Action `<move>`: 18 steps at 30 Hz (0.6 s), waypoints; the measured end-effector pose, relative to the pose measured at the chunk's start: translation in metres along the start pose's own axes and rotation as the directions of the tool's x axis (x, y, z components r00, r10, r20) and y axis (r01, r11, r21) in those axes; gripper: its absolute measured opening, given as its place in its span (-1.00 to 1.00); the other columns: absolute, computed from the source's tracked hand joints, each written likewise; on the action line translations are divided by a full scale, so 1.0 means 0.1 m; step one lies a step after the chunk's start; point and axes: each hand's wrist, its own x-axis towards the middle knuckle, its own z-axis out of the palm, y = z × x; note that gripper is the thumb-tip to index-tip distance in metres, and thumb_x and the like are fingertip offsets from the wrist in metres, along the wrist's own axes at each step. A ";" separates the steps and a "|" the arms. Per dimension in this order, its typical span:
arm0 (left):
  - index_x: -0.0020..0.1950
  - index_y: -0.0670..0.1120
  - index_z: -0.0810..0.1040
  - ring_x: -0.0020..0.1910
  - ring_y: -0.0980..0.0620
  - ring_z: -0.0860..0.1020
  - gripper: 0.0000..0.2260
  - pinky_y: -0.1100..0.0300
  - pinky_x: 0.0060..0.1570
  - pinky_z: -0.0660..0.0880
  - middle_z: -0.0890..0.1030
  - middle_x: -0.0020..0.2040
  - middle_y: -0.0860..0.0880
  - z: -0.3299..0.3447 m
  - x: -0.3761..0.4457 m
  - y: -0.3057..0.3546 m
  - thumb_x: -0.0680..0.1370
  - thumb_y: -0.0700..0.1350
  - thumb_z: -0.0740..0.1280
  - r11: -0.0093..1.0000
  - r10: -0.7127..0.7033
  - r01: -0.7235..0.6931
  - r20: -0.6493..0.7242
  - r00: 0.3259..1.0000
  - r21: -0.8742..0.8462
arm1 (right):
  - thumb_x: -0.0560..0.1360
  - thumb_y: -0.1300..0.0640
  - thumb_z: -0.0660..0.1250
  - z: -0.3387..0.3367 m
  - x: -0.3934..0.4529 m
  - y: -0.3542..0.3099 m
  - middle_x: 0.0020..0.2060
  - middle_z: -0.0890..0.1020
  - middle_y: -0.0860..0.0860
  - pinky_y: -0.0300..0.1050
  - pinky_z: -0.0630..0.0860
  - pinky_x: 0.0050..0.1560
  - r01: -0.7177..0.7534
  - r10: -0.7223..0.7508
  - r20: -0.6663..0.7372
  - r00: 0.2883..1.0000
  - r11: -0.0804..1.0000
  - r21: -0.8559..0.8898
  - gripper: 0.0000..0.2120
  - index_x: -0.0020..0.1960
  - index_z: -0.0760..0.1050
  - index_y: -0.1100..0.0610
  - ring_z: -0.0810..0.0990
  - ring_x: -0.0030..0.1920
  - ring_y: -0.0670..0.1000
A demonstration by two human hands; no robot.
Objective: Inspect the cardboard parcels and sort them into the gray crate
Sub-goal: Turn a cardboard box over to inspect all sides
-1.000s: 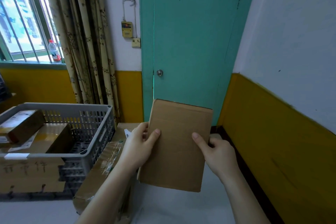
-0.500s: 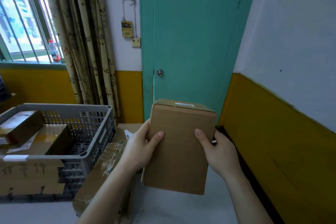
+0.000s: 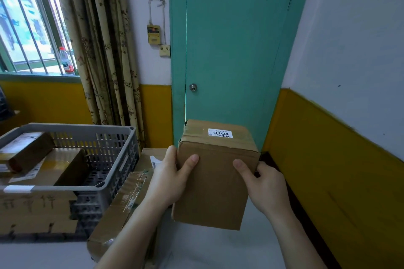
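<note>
Head view: teal door [image 3: 229,50] centre frame, yellow-and-white walls, barred window [image 3: 26,17] and curtain [image 3: 98,50] upper left; pale surface [image 3: 207,247] along the bottom, gray crate [image 3: 113,159] at left with two cardboard parcels [image 3: 43,159] inside, more taped boxes [image 3: 122,199] just right of it. Centre frame, cardboard parcel [image 3: 214,181] is held up off the surface, white label [image 3: 220,133] on its taped top face. Left hand [image 3: 168,179] grips its left edge, right hand [image 3: 264,183] its right edge, thumbs on the near face.
</note>
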 end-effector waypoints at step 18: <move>0.24 0.15 0.56 0.01 0.11 0.64 -0.49 0.15 -0.13 0.52 0.67 0.11 0.10 -0.07 0.10 0.05 0.34 0.30 0.34 0.944 -0.282 0.300 0.134 0.950 -0.137 | 0.59 -0.15 0.29 -0.04 0.09 -0.03 -0.07 0.71 -0.18 -0.06 0.63 -0.03 -0.217 0.197 0.208 0.958 0.973 0.076 -0.80 0.05 0.64 -0.12 0.66 -0.04 -0.12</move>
